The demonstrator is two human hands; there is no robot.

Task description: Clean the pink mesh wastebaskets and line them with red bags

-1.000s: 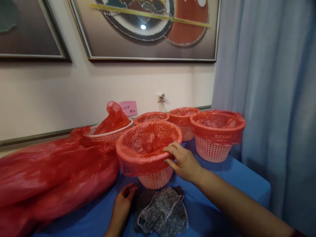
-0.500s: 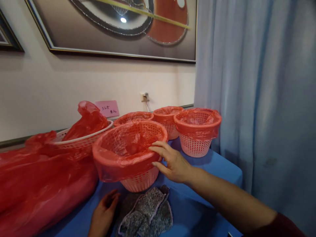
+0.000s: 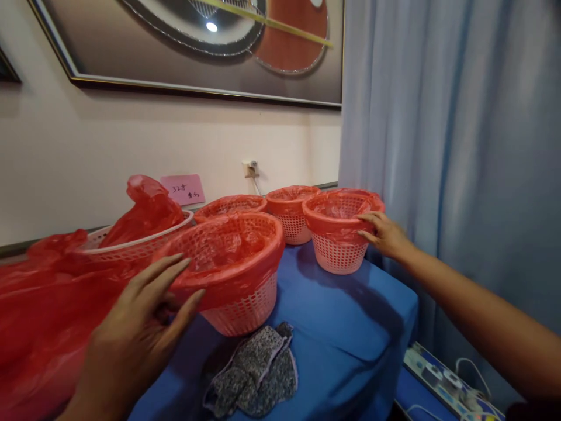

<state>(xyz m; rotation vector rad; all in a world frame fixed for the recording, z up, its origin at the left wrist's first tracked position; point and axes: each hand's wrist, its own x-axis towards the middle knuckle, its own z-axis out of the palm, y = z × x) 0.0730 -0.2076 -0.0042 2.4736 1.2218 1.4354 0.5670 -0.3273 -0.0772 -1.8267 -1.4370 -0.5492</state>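
Note:
In the head view my left hand (image 3: 140, 327) is at the left side of the nearest basket (image 3: 245, 310), a pink plastic one lined with a red plastic bag. Its fingers are spread, thumb apart, with the fingertips at the bag-covered rim. My right hand (image 3: 385, 235) reaches to the right-hand basket (image 3: 339, 254), also lined in red. Fingertips and thumb meet the right edge of its rim, with a gap between them. A grey speckled cloth with pale edging (image 3: 254, 374) lies crumpled in front of the nearest basket.
Two more lined baskets, a middle one (image 3: 295, 228) and a left one (image 3: 232, 204), stand by the wall. A white basket (image 3: 131, 251) and a large red bag (image 3: 48, 327) fill the left. A pink card (image 3: 183, 189) leans behind. Power strips (image 3: 442, 374) lie lower right.
My right hand has left the nearest basket's rim and moved right to the far-right basket. My left hand has risen from beside the cloth to the nearest basket's left rim.

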